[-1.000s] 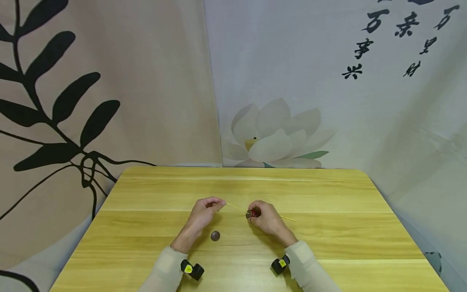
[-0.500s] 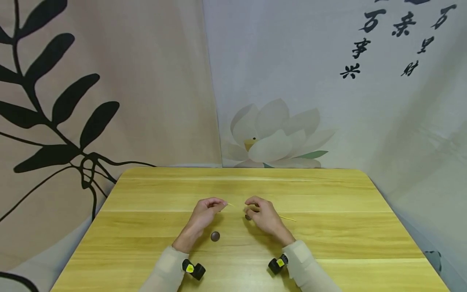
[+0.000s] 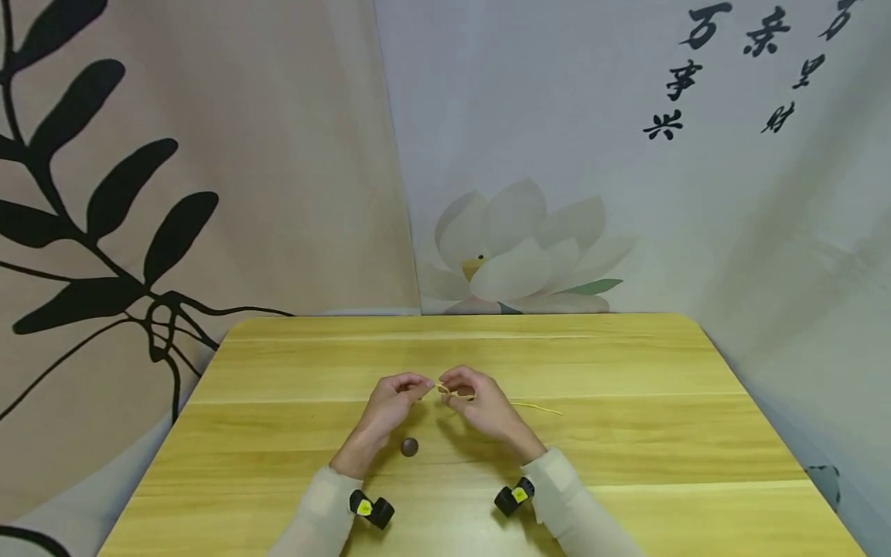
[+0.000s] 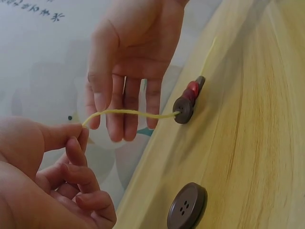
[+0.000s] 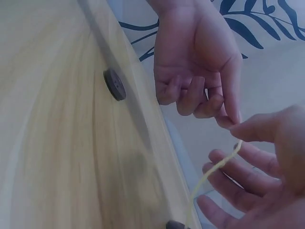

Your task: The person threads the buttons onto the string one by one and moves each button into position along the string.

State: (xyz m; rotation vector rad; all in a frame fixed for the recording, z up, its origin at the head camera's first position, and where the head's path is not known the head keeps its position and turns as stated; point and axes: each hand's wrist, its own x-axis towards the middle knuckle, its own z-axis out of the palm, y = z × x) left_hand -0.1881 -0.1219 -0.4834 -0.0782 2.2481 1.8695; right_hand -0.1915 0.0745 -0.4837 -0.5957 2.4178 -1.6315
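Note:
My left hand (image 3: 385,408) pinches the end of a yellow cord (image 4: 138,113) between thumb and forefinger. The cord runs through a row of buttons, with a dark brown button (image 4: 183,110) at the near end and a red button (image 4: 193,88) among those behind. In the left wrist view these buttons lie on the tabletop. My right hand (image 3: 485,408) is close by, its thumb and forefinger apart near the left fingertips and the cord passing by its thumb. A loose brown four-hole button (image 3: 409,447) lies on the table nearer to me.
The wooden table (image 3: 626,433) spreads out around both hands. The cord's far tail (image 3: 539,408) lies on it to the right of my right hand. Behind stand curtains (image 3: 313,155) printed with leaves and a lotus. A wrist camera (image 3: 513,497) sits on each sleeve.
My right hand let go of the strung buttons, which it held a second ago, and moved left and up toward the left fingertips. The left hand stayed nearly still, keeping its pinch on the cord.

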